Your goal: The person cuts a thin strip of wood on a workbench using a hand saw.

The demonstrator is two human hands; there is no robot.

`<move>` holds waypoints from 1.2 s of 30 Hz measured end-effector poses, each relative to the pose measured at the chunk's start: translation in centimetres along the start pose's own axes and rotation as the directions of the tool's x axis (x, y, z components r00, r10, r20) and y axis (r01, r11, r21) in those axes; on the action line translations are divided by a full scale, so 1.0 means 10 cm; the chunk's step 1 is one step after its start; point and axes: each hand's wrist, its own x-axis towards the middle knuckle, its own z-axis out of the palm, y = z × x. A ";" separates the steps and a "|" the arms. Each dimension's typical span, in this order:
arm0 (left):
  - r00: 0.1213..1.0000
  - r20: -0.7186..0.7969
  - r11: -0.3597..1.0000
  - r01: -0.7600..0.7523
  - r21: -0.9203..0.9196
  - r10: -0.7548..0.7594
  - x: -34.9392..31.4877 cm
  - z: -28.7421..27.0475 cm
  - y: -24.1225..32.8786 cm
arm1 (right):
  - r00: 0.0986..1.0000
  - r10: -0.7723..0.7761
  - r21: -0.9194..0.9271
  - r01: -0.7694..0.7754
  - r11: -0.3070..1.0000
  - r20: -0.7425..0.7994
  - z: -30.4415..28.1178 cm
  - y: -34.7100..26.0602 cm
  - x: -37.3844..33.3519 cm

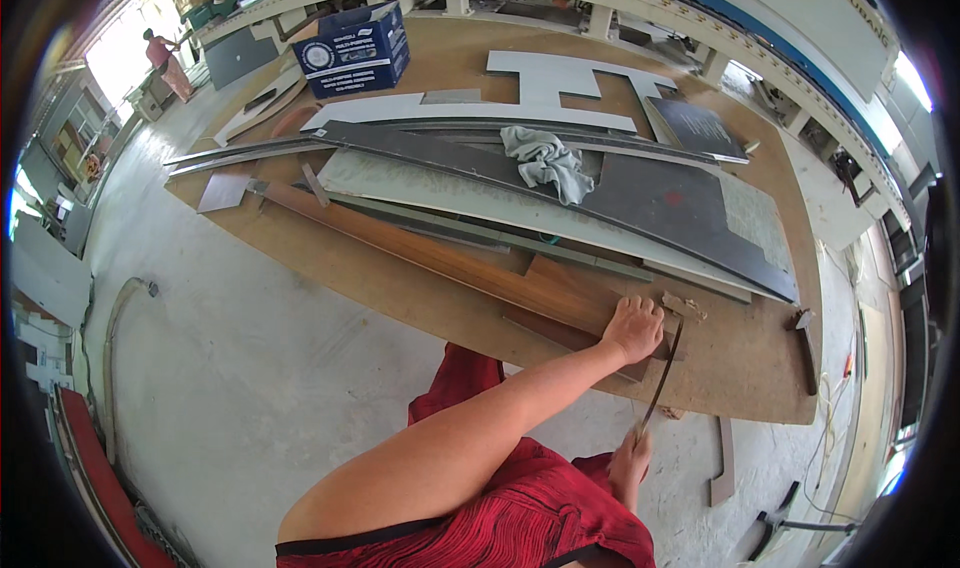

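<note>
A long brown wood-toned board [480, 266] lies aslant along the near edge of the table. My left hand [634, 330] is closed over the board near its right end, fingers curled and pressing on it. Below the table edge, my right hand [630, 458] grips a hand saw [662, 376] whose thin dark blade slants up past the board's right end. The blade is seen nearly edge-on, so its teeth cannot be made out. A small ragged offcut [684, 306] sits by the blade's top. A hammer-like tool [806, 353] lies at the table's right edge.
The brown table [740, 368] carries stacked grey and dark panels [650, 196], a crumpled grey cloth [547, 163], white cut-out sheets [545, 80] and a blue box [355, 53]. A large machine [790, 58] stands behind. Another person [165, 63] is far left.
</note>
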 end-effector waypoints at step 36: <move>0.997 0.066 0.999 -0.034 0.030 0.032 -0.01 -0.04 0.01 | 0.998 -0.058 -0.145 0.058 0.988 0.006 -0.06 0.31 -0.44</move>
